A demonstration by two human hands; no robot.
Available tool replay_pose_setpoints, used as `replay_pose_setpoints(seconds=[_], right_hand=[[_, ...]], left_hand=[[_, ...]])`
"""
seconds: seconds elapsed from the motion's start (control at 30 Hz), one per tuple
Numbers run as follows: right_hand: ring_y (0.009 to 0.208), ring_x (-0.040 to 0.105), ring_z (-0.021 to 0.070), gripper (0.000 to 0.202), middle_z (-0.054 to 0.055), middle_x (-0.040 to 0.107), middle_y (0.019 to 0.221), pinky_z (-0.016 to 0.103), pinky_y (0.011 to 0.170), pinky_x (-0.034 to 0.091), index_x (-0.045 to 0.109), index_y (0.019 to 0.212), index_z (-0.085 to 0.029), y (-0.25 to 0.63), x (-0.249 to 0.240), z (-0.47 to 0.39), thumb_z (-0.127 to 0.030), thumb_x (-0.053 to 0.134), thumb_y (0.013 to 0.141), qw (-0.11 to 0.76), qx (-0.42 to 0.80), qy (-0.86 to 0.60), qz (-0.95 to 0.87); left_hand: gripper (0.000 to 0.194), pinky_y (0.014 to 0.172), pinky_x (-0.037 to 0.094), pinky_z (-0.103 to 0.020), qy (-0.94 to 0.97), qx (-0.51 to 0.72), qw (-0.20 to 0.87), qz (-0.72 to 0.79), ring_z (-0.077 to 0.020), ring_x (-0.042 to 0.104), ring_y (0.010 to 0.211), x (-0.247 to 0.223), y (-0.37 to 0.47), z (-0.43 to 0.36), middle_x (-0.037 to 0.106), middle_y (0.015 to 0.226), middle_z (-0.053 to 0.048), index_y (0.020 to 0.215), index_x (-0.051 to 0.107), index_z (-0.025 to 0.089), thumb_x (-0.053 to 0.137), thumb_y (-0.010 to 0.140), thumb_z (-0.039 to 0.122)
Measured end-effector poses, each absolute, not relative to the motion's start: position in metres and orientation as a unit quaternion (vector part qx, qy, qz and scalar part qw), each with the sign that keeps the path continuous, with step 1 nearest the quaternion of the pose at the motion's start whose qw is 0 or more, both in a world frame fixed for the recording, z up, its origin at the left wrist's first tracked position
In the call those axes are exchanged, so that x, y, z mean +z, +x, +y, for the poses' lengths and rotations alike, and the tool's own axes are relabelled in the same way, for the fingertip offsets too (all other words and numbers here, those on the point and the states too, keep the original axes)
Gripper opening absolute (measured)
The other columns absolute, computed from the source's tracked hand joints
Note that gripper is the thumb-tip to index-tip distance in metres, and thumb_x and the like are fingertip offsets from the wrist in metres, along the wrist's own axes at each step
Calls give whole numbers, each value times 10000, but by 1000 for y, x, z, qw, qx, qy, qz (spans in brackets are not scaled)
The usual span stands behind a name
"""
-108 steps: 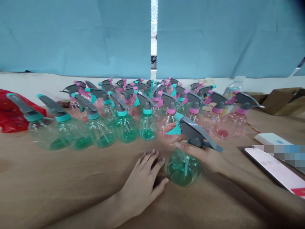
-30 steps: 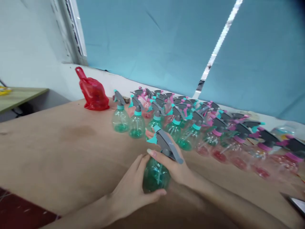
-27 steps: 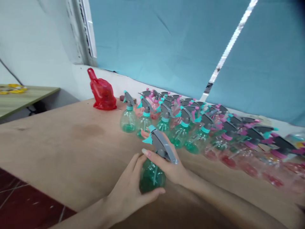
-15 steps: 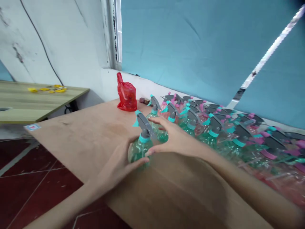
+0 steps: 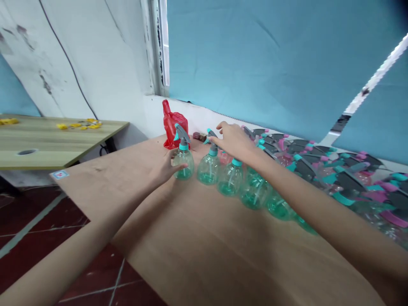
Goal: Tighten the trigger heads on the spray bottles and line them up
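My left hand [image 5: 167,168] is curled around the body of a clear green spray bottle [image 5: 184,166] with a grey and turquoise trigger head. That bottle stands upright on the brown table, at the left end of a row. My right hand [image 5: 232,137] hovers over the front of the row with thumb and fingers spread, holding nothing. Its thumb is close to the head of the second green spray bottle [image 5: 208,169]; whether they touch I cannot tell. A third green bottle [image 5: 231,180] stands below my right wrist, and my forearm hides parts of those beyond.
Several pink and green spray bottles [image 5: 347,178] crowd the table's right side. A red plastic bag [image 5: 175,123] and a small dark brown object [image 5: 199,136] lie at the back. Leftward is another table [image 5: 38,140] with yellow pieces. Blue sheeting [image 5: 255,63] covers the wall behind.
My left hand has moved the green bottle away from me, to the end of the row near the red bag. My right hand has left that bottle and risen up and to the right.
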State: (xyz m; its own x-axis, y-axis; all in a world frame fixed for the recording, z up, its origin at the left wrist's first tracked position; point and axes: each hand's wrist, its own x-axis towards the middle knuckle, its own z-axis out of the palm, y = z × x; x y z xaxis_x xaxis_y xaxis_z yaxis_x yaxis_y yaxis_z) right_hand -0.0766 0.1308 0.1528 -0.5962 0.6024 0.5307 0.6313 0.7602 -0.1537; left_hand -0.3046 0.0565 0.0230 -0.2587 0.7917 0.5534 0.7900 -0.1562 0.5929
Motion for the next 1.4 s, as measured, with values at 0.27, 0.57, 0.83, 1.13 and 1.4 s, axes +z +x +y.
replay_pose_setpoints(seconds=[0.27, 0.57, 0.83, 1.13, 1.4], right_hand=[[849, 609, 313, 421, 236, 631, 950, 347, 643, 404, 524, 1103, -25, -93, 143, 133, -312, 564, 798, 265, -32, -355, -896], [830, 609, 289, 379, 225, 635, 936, 340, 642, 393, 484, 1145, -39, -92, 140, 131, -141, 541, 784, 253, -25, -349, -902], [826, 613, 281, 371, 186, 660, 916, 335, 639, 395, 520, 1129, -80, -81, 144, 114, -212, 580, 787, 259, 12, -311, -914], [742, 612, 218, 424, 96, 670, 825, 303, 616, 404, 514, 1176, -125, -34, 140, 59, -287, 599, 793, 275, 52, -251, -927], [672, 588, 187, 418, 32, 639, 779, 297, 598, 423, 505, 1206, -203, 44, 135, 10, -347, 567, 818, 284, 110, -261, -916]], left_hand=[[286, 786, 495, -420, 616, 470, 9, 632, -230, 587, 956, 20, -301, 82, 545, 1162, -88, 1171, 522, 157, 559, 911, 273], [290, 789, 492, -426, 611, 467, 20, 640, -233, 585, 961, 18, -297, 78, 542, 1165, -89, 1176, 518, 157, 555, 913, 273], [670, 894, 419, -416, 589, 457, -8, 667, -310, 478, 1138, 26, -288, 56, 447, 1285, -112, 1299, 362, 205, 663, 766, 476], [487, 927, 404, -447, 631, 415, 10, 655, -291, 481, 1146, 34, -214, -47, 512, 1228, -67, 1215, 448, 253, 570, 819, 507], [765, 1001, 336, -501, 707, 348, 167, 592, -311, 404, 1243, 31, -124, -81, 421, 1374, -96, 1377, 270, 273, 672, 754, 461]])
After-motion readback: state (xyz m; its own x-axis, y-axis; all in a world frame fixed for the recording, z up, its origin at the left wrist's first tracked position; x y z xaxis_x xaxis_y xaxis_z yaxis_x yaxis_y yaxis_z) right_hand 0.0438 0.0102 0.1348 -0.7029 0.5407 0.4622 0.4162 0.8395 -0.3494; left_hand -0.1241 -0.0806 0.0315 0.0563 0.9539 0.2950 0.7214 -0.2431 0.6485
